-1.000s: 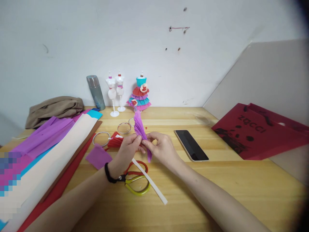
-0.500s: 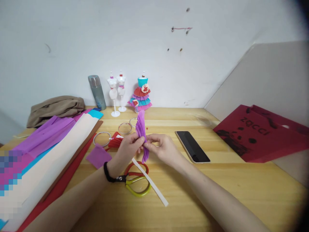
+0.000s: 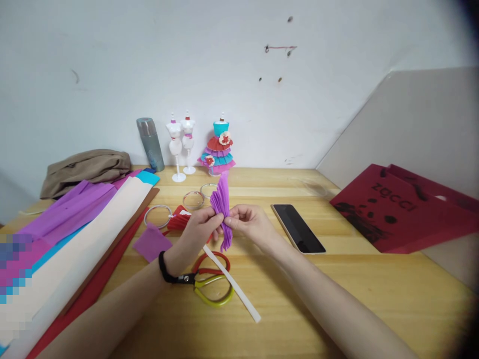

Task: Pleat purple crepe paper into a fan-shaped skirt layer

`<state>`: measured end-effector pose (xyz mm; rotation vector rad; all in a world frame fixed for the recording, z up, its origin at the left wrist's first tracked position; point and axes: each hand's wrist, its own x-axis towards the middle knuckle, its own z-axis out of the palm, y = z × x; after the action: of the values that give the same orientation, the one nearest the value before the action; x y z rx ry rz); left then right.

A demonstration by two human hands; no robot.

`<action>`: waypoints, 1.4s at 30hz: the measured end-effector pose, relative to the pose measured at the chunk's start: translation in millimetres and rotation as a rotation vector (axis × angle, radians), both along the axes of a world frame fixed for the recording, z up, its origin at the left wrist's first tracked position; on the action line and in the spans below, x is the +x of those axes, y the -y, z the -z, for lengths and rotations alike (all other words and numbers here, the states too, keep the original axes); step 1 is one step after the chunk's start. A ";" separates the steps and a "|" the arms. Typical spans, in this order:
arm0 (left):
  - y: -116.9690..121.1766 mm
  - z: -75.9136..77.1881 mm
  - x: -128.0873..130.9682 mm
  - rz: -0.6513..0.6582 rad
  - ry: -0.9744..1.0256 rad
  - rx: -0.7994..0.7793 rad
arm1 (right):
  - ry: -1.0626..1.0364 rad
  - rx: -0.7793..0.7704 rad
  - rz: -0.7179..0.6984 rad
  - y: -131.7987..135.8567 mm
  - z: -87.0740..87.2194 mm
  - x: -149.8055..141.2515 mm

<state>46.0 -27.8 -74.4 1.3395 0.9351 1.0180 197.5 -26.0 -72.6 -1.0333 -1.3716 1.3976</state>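
Observation:
A pleated strip of purple crepe paper (image 3: 220, 199) stands upright, its folds gathered at the middle. My left hand (image 3: 202, 227) pinches it from the left side, thumb in front. From the right, my right hand (image 3: 249, 223) pinches the same paper with thumb and forefinger. A white strip (image 3: 239, 294) lies below my hands, across scissors (image 3: 214, 289) with red and yellow handles. Just left of my left wrist is a purple paper square (image 3: 152, 243). Pleated red paper (image 3: 179, 218) sits behind my left hand, partly hidden by it.
Metal rings (image 3: 157, 216) lie behind my left hand. Several crepe paper sheets (image 3: 93, 219) cover the left side. Two bare mini mannequins (image 3: 175, 147), a dressed one (image 3: 220, 149) and a flask (image 3: 150, 144) stand at the wall. Rightward are a phone (image 3: 298, 228) and red bag (image 3: 404, 209).
The purple pleats have fanned out wider and turned more toward me. My right thumb has shifted up slightly along the folds. Both hands keep their grip.

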 end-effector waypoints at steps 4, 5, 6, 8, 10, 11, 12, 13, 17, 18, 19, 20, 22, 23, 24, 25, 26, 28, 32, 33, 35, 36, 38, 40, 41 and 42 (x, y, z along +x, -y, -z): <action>0.2 -0.8 0.3 -0.009 0.007 -0.013 | -0.034 -0.006 0.007 -0.6 -0.3 -0.6; 0.2 -0.7 0.2 -0.006 0.006 -0.014 | -0.049 -0.007 -0.003 -0.4 -0.5 -1.0; 0.1 -0.6 0.2 -0.005 0.005 -0.017 | -0.061 -0.008 -0.011 -0.2 -0.7 -1.3; -0.4 0.1 -0.1 -0.004 -0.002 -0.027 | -0.066 -0.006 -0.010 0.0 -0.8 -1.7; -1.0 0.9 -0.3 0.000 -0.014 -0.040 | -0.048 -0.001 0.005 0.0 -0.4 -1.5; -1.2 1.3 -0.3 0.007 -0.017 -0.044 | -0.040 0.004 0.008 -0.1 0.0 -1.4; -1.5 1.7 -0.3 0.013 -0.017 -0.046 | -0.036 0.008 0.004 -0.3 0.4 -1.2; -1.6 2.0 -0.3 0.021 -0.013 -0.049 | -0.036 0.012 -0.005 -0.5 0.9 -1.1; -1.7 2.5 -0.1 0.024 0.005 -0.059 | -0.073 0.012 -0.031 -0.5 2.5 -2.1; -1.8 2.5 0.0 0.025 0.008 -0.060 | -0.081 0.010 -0.031 -0.4 2.7 -2.5; -1.9 2.5 0.0 0.029 0.008 -0.061 | -0.087 0.009 -0.029 -0.2 2.8 -2.9; -2.0 2.6 0.0 0.032 0.007 -0.059 | -0.090 0.008 -0.029 -0.1 2.9 -3.2; -2.3 2.9 0.0 0.033 0.001 -0.051 | -0.087 0.004 -0.026 0.0 2.9 -3.6; -2.4 3.1 0.0 0.030 -0.001 -0.047 | -0.083 0.002 -0.024 0.0 3.0 -3.7; -2.5 3.4 -0.1 0.027 -0.001 -0.046 | -0.080 0.000 -0.022 -0.1 3.2 -3.8; -2.5 3.7 -0.2 0.023 0.003 -0.050 | -0.078 -0.001 -0.020 -0.1 3.4 -3.9; -2.6 4.1 -0.3 0.021 0.011 -0.058 | -0.078 -0.001 -0.017 -0.1 3.6 -3.9; -2.7 5.0 -0.6 0.019 0.031 -0.076 | -0.081 0.001 -0.017 -0.1 3.9 -4.1; -3.5 7.1 -0.8 0.021 0.061 -0.091 | -0.081 -0.006 -0.031 -0.2 4.4 -4.0; -3.6 7.4 -0.7 0.020 0.065 -0.094 | -0.078 -0.009 -0.035 -0.3 4.7 -3.9; -3.7 7.7 -0.4 0.017 0.066 -0.102 | -0.072 -0.012 -0.034 -0.6 5.5 -3.5; -3.6 7.5 -0.3 0.013 0.062 -0.103 | -0.067 -0.012 -0.033 -0.8 6.0 -3.4; -3.4 7.0 0.1 0.015 0.046 -0.093 | -0.057 -0.004 -0.025 -1.0 6.9 -3.1; -3.3 6.3 0.4 0.023 0.024 -0.067 | -0.039 0.012 -0.019 -0.9 7.2 -3.0; -3.5 6.1 0.5 0.029 0.012 -0.055 | -0.029 0.021 -0.016 -0.7 7.2 -3.0; -3.8 6.0 0.6 0.033 0.001 -0.045 | -0.018 0.031 -0.014 -0.3 7.0 -3.1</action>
<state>46.5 -24.0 -80.4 1.3126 0.9271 0.9675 194.5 -25.7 -79.6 -0.9898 -1.3859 1.3886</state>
